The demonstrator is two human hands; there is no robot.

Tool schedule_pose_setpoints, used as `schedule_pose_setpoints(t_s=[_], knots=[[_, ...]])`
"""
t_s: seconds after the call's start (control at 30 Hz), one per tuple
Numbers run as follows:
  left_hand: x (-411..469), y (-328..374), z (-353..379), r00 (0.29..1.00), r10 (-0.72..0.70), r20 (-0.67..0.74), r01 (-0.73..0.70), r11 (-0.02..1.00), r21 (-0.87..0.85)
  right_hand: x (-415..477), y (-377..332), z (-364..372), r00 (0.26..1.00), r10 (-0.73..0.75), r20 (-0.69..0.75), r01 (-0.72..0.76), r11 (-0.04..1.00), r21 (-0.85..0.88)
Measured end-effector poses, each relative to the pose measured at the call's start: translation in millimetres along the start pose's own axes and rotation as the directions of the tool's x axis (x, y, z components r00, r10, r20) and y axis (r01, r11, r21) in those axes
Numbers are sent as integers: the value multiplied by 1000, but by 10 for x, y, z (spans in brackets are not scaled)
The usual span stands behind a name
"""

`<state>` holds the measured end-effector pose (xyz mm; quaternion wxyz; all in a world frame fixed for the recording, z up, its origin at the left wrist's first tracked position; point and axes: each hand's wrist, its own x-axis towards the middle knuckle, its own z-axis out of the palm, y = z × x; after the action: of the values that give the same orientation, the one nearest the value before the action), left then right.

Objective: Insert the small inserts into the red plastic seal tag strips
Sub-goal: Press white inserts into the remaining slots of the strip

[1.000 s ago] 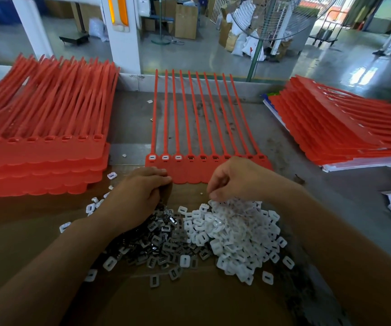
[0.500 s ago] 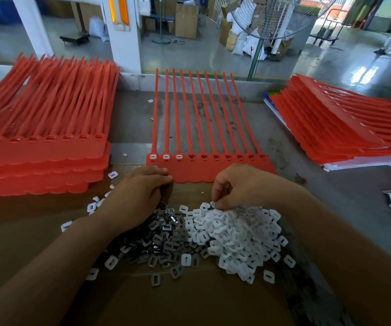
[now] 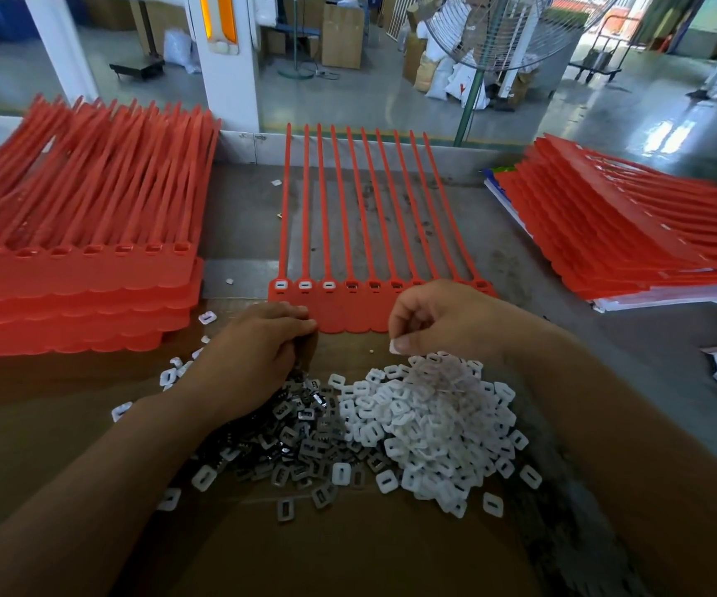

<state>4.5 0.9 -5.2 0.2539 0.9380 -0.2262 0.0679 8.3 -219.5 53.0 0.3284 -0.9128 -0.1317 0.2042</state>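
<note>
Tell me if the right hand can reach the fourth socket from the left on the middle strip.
Probably yes. The right hand, pinching a white insert, is right beside that socket, which lies uncovered with nothing between them. The left hand rests off to the side on the metal pile.

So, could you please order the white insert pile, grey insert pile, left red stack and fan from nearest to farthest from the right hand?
From the right hand, which pinches a white insert:
1. white insert pile, directly beneath it.
2. grey insert pile, to its left.
3. left red stack, at the far left of the table.
4. fan, beyond the table.
</note>
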Motion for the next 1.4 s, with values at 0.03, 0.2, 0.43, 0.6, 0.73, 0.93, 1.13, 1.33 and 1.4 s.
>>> schedule_pose_setpoints(t_s=[0.03,0.2,0.43,0.6,0.73,0.93,1.13,1.33,1.4], knots=[[0,-1,0,1000,0,2,0,1000,1,24,-12,3,1000,1,-30,-1,1000,-1],[-9,-1,-6,1000,3,5,-3,1000,-3,242,-82,46,978,-31,-208,19,998,-58],[-8,7,-15,1000,14,-5,-14,1000,5,686,-37,60,934,6,-358,-8,1000,-4],[-9,2,-13,1000,14,-2,-14,1000,6,854,0,104,924,41,-380,-33,999,27],[-11,4,-13,1000,11,-2,-11,1000,3,900,-4,119,933,55,-355,-63,998,-10],[-10,6,-12,1000,7,-1,-7,1000,0,923,-44,114,938,76,-337,-100,993,-54],[-6,6,-10,1000,6,1,-6,1000,3,948,-88,131,932,95,-351,-132,988,-83],[-7,5,-5,1000,8,-1,-8,1000,4,1020,-108,89,922,186,-341,-225,971,-80],[-7,10,-3,1000,6,-2,-6,1000,2,1039,-121,63,923,212,-322,-254,963,-94]])
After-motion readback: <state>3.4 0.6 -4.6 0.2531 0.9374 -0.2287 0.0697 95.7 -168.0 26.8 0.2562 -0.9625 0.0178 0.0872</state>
